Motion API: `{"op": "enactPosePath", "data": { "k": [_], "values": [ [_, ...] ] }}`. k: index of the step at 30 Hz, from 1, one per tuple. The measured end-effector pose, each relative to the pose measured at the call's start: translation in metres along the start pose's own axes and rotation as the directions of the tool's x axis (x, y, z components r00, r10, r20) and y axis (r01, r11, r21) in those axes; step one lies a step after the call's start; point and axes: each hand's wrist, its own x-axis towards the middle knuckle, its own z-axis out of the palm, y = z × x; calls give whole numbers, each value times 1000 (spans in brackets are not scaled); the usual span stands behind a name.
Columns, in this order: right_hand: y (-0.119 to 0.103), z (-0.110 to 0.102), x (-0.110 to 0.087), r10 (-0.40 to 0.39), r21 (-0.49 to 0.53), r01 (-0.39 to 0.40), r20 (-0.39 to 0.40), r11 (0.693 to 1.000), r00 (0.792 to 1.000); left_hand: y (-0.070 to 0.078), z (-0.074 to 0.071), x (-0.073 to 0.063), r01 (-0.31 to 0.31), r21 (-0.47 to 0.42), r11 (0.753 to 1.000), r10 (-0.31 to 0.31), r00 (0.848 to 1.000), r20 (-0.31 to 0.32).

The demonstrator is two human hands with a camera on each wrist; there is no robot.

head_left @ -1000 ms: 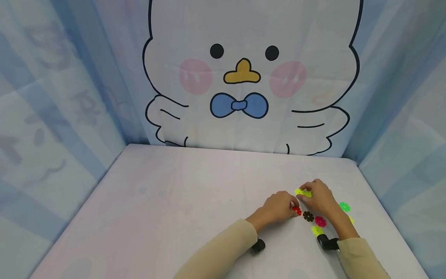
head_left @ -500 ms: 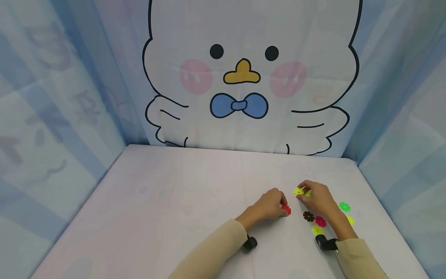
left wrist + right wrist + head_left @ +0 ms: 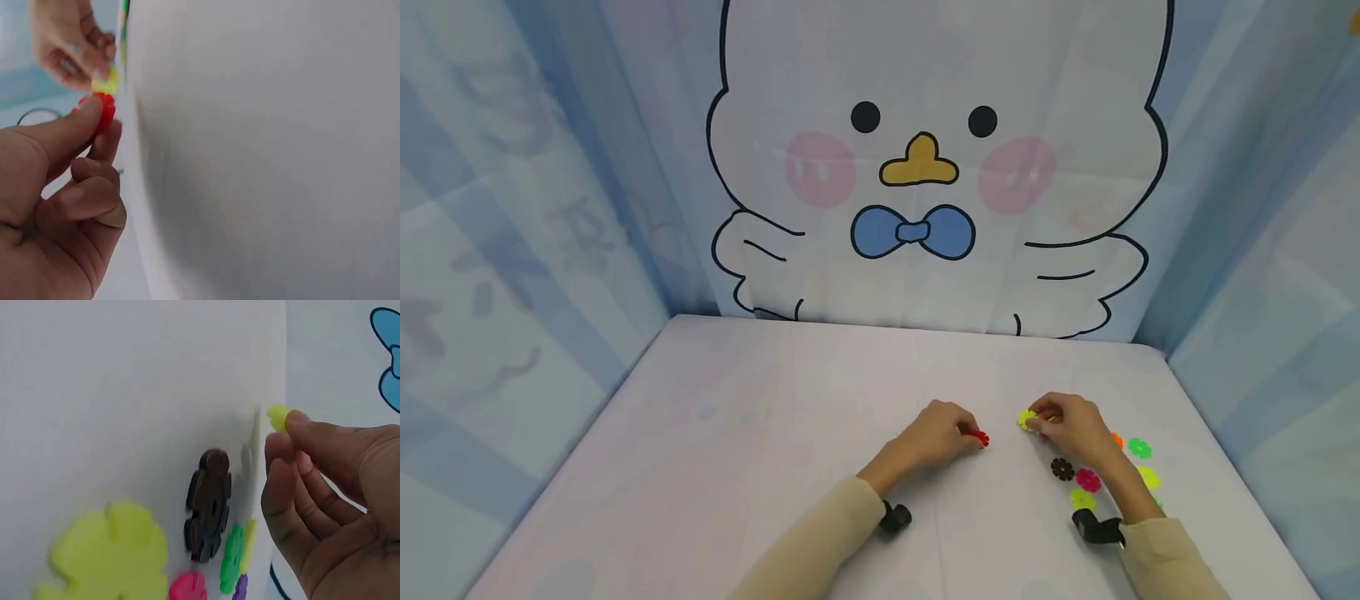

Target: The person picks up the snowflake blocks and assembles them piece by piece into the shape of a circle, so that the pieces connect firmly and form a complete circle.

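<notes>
In the head view my left hand (image 3: pixel 934 435) pinches a red flower-shaped plastic disc (image 3: pixel 981 437) just over the white table. The left wrist view shows this red disc (image 3: pixel 106 114) between thumb and forefinger. To its right, my right hand (image 3: pixel 1073 427) pinches a yellow flower-shaped disc (image 3: pixel 1025 420) by its edge; the fingers cover part of it. Whether a second yellow piece sits behind them I cannot tell. The two held discs are apart in the head view. Below the right hand lie a dark brown disc (image 3: pixel 1062 469), a pink disc (image 3: pixel 1087 480) and another yellow disc (image 3: pixel 1082 499).
Beyond the right forearm lie a green disc (image 3: pixel 1139 448), a yellow disc (image 3: pixel 1148 477) and a partly hidden orange disc (image 3: pixel 1117 440). A purple disc (image 3: pixel 240 589) shows in the right wrist view. Patterned curtains (image 3: pixel 1270 333) stand around the table (image 3: pixel 760 417).
My left hand has drawn away to the left with the red disc. The right hand has shifted slightly left with its yellow disc. The orange disc has come into sight behind the right wrist.
</notes>
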Motion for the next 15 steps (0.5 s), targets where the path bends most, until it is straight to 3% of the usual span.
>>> {"op": "enactPosePath", "data": {
  "k": [4, 8, 15],
  "values": [
    [-8, 13, 0, 2, 178, -15, 72, 984, 997, -19, -22, -17, 16, 17, 1000, -16, 1000, 2],
    [-23, 28, 0, -30, 320, -18, 144, 947, 989, -37, -40, -31, -4, 10, 1000, 4, 1000, 2],
    [-54, 55, 9, -152, 478, 20, 238, 878, 959, -58, -60, -50, -7, 39, 999, 8, 1000, -28]
  ]
}}
